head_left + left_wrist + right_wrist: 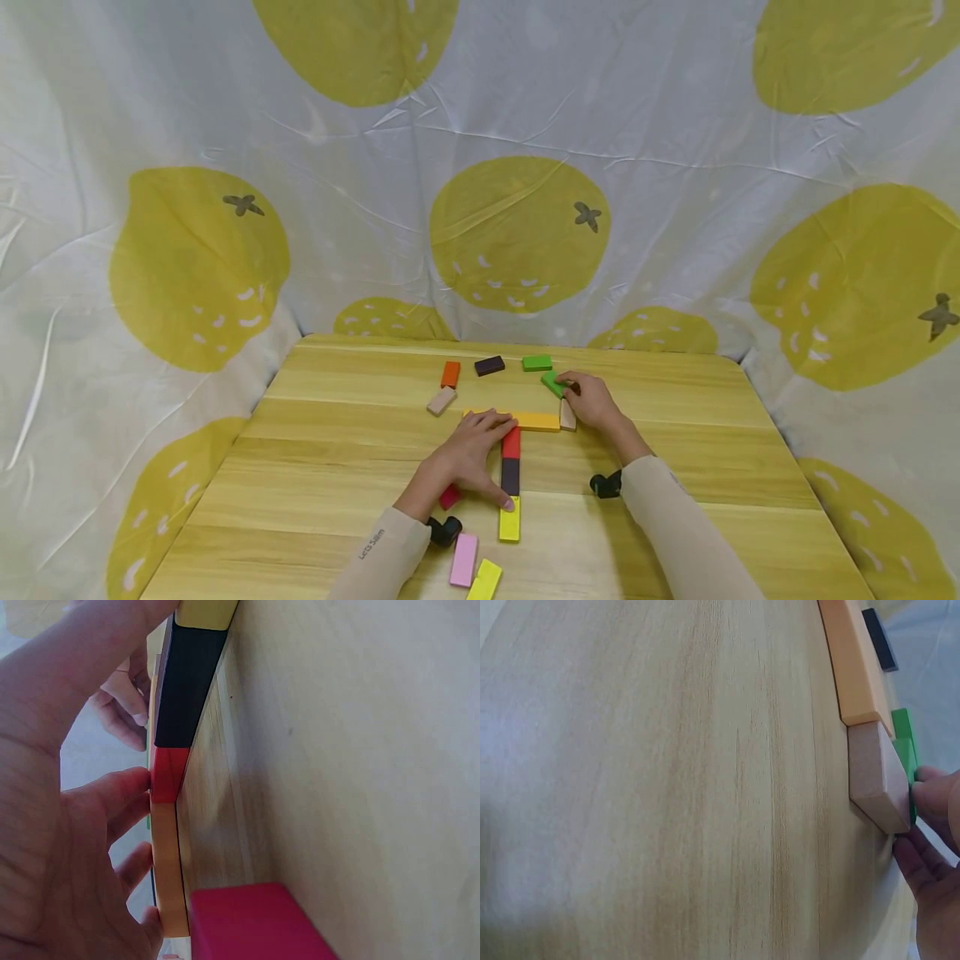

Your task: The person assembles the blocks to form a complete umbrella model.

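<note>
One green block (552, 382) lies aslant on the tabletop (675, 542), pinched near its end by the right hand (594, 405), just beyond a pale block (567, 415) and near a second green block (537, 363); whether green and pale touch is hard to tell. The left hand (468, 454) is spread wide, thumb at a yellow block (510, 525), fingertips by an orange bar (540, 422). The pinched block looks light, stiff and hard to damage, though its smooth faces could slip. Its long narrow sides should give the surest hold, finger and thumb opposed.
</note>
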`<move>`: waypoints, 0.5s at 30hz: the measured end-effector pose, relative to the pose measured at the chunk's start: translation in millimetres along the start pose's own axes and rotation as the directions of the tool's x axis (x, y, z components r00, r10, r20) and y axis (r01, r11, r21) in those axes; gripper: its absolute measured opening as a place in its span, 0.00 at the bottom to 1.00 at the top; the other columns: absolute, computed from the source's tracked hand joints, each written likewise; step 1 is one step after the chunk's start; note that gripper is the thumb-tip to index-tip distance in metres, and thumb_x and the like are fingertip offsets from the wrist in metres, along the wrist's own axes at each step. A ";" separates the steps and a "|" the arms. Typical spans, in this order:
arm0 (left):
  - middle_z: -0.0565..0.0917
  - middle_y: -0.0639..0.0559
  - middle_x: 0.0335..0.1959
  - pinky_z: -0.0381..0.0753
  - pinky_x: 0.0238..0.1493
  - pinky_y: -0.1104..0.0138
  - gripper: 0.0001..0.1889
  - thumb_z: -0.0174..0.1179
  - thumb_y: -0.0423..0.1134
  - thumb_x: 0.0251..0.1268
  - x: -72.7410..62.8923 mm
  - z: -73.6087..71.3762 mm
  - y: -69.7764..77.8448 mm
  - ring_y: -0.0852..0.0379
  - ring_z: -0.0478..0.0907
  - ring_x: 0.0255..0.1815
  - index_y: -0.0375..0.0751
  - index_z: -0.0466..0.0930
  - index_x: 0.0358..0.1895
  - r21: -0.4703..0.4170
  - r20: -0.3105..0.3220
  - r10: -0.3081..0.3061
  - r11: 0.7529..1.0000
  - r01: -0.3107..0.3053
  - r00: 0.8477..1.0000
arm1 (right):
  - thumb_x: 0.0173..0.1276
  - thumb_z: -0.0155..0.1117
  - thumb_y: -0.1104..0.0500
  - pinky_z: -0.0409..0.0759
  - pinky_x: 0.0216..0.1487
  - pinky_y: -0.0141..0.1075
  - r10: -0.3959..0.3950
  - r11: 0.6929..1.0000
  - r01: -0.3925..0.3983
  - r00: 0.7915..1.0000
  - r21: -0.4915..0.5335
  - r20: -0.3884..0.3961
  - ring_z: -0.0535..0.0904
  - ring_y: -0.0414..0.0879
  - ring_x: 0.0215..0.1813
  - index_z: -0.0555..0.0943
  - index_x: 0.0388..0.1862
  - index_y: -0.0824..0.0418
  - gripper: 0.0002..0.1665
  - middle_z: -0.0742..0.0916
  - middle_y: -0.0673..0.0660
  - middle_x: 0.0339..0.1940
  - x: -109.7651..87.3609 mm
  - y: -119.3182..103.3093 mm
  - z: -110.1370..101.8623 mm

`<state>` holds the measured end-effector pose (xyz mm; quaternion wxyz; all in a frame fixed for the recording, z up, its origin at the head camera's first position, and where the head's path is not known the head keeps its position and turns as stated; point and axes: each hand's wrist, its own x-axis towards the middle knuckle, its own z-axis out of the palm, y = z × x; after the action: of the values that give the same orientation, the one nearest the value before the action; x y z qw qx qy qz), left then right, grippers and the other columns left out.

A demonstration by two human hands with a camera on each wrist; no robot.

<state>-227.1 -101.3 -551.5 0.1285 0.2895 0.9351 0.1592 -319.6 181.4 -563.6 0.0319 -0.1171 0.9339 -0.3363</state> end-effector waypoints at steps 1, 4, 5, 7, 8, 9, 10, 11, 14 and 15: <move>0.57 0.59 0.83 0.50 0.84 0.45 0.71 0.74 0.80 0.30 0.1 0.1 -0.1 0.45 0.50 0.84 0.58 0.53 0.84 -0.001 -0.001 0.002 1.000 -0.002 1.000 | 0.79 0.58 0.63 0.81 0.38 0.39 0.000 1.000 0.000 1.000 0.002 0.001 0.82 0.50 0.43 0.82 0.64 0.57 0.18 0.88 0.62 0.51 -0.2 0.0 0.1; 0.57 0.58 0.83 0.49 0.84 0.45 0.71 0.75 0.79 0.30 0.3 0.9 -0.6 0.46 0.50 0.85 0.58 0.53 0.84 -0.005 -0.007 0.004 1.000 -0.004 1.000 | 0.79 0.58 0.63 0.81 0.37 0.38 -0.004 1.000 0.004 1.000 0.004 0.001 0.82 0.50 0.43 0.83 0.64 0.57 0.18 0.88 0.62 0.50 -0.6 -0.2 0.3; 0.57 0.58 0.83 0.48 0.84 0.45 0.71 0.75 0.79 0.30 0.4 1.2 -0.9 0.46 0.49 0.85 0.58 0.53 0.84 -0.007 -0.009 0.005 1.000 -0.005 1.000 | 0.79 0.58 0.63 0.81 0.37 0.38 -0.005 1.000 0.005 1.000 0.006 0.001 0.82 0.50 0.42 0.83 0.64 0.57 0.18 0.88 0.61 0.50 -0.8 -0.3 0.3; 0.57 0.58 0.83 0.48 0.84 0.45 0.71 0.75 0.79 0.30 0.4 1.6 -1.3 0.46 0.49 0.85 0.58 0.53 0.84 -0.011 -0.012 0.007 1.000 -0.007 1.000 | 0.79 0.58 0.63 0.81 0.37 0.38 -0.004 1.000 0.004 1.000 0.011 0.001 0.82 0.49 0.42 0.83 0.64 0.57 0.18 0.88 0.61 0.49 -1.0 -0.2 0.6; 0.56 0.58 0.83 0.48 0.84 0.45 0.71 0.75 0.79 0.30 0.4 1.8 -1.5 0.46 0.49 0.85 0.58 0.53 0.84 -0.012 -0.013 0.007 1.000 -0.007 1.000 | 0.79 0.58 0.63 0.80 0.37 0.38 -0.004 1.000 0.004 1.000 0.011 -0.001 0.82 0.49 0.42 0.83 0.64 0.57 0.18 0.88 0.61 0.50 -1.0 0.1 0.8; 0.56 0.58 0.83 0.48 0.84 0.45 0.71 0.75 0.79 0.30 0.6 2.0 -1.7 0.47 0.49 0.85 0.58 0.53 0.84 -0.012 -0.014 0.007 1.000 -0.007 1.000 | 0.79 0.58 0.63 0.80 0.37 0.38 -0.003 1.000 0.003 1.000 0.014 -0.002 0.82 0.49 0.42 0.83 0.64 0.57 0.18 0.88 0.61 0.50 -0.8 0.6 1.1; 0.56 0.59 0.83 0.48 0.84 0.45 0.71 0.75 0.79 0.30 0.8 2.3 -2.0 0.47 0.49 0.85 0.58 0.53 0.84 -0.012 -0.013 0.008 1.000 -0.008 1.000 | 0.79 0.58 0.63 0.80 0.37 0.38 -0.001 1.000 0.001 1.000 0.015 -0.002 0.82 0.49 0.42 0.83 0.64 0.57 0.18 0.88 0.61 0.50 -0.7 1.2 1.4; 0.56 0.59 0.83 0.48 0.84 0.44 0.71 0.74 0.80 0.30 1.0 2.7 -2.2 0.47 0.49 0.85 0.58 0.52 0.84 -0.010 -0.013 0.008 1.000 -0.008 1.000 | 0.79 0.58 0.63 0.79 0.37 0.38 0.000 1.000 0.000 1.000 0.015 -0.003 0.82 0.49 0.42 0.83 0.64 0.56 0.18 0.88 0.60 0.50 -0.6 1.9 1.8; 0.56 0.59 0.83 0.48 0.84 0.44 0.71 0.73 0.81 0.29 1.5 3.7 -2.6 0.46 0.49 0.85 0.59 0.52 0.84 -0.002 -0.012 0.006 1.000 -0.006 1.000 | 0.79 0.57 0.63 0.79 0.37 0.38 -0.003 1.000 0.003 1.000 0.018 -0.002 0.82 0.49 0.42 0.83 0.63 0.56 0.18 0.88 0.61 0.51 -0.1 4.6 3.1; 0.56 0.59 0.83 0.48 0.84 0.44 0.71 0.73 0.81 0.29 1.6 3.7 -2.7 0.46 0.49 0.85 0.59 0.52 0.84 -0.001 -0.011 0.006 1.000 -0.006 1.000 | 0.80 0.57 0.63 0.79 0.38 0.38 -0.003 1.000 0.003 1.000 0.019 -0.001 0.82 0.49 0.43 0.83 0.63 0.56 0.18 0.88 0.61 0.51 0.1 5.3 3.5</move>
<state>-228.5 -101.6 -556.1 0.1232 0.2913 0.9348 0.1618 -320.3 183.2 -569.6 0.0321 -0.1179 0.9306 -0.3450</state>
